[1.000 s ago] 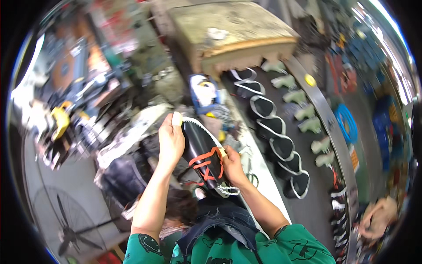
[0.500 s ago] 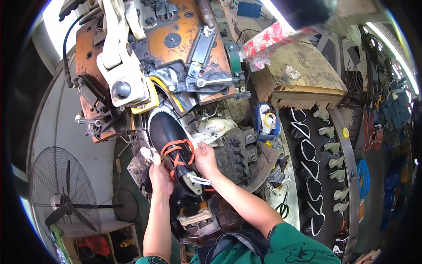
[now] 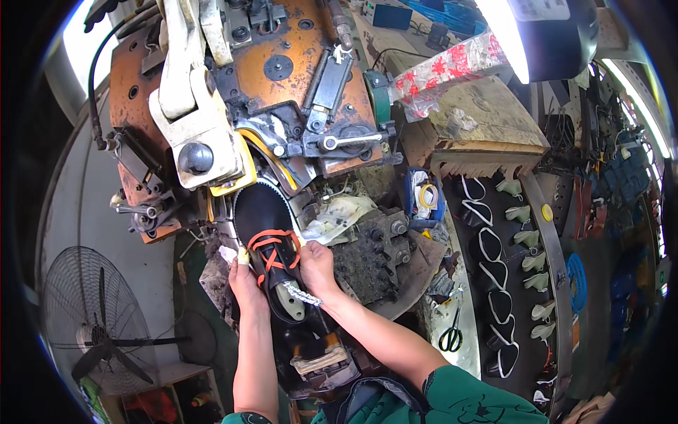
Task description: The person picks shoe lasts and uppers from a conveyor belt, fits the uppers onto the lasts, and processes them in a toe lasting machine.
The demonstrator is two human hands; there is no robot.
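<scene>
Shoe (image 3: 263, 207): black, white-edged; lay toe-forward at the mouth of the machine, between both hands. Whether the toe touched the machine could not be told.
Lace (image 3: 272, 232): orange, crossed over the instep, probably to hold the upper drawn together.
Last (image 3: 290, 304): grey-green, showed at the heel end, likely to keep the shoe in shape.
Cord (image 3: 301, 292): white, braided, lay against the heel end beside the right wrist.
Left hand (image 3: 248, 288): gripped the left side of the shoe, thumb forward.
Right hand (image 3: 318, 267): gripped the opposite side; the paired hold appeared to keep the shoe centred and level.
Machine (image 3: 281, 67): stood ahead, its yellow-edged pad (image 3: 242, 174) just beyond the toe.
Tray (image 3: 426, 198): blue, right of the machine.
Scissors (image 3: 450, 340): on the ledge, apparently within right-hand reach.
Belt (image 3: 494, 397): farther right; carried white-rimmed black uppers (image 3: 500, 307), set in a row, presumably for orderly pickup.
Fan (image 3: 99, 333): left, facing the workplace, presumably for cooling.
</scene>
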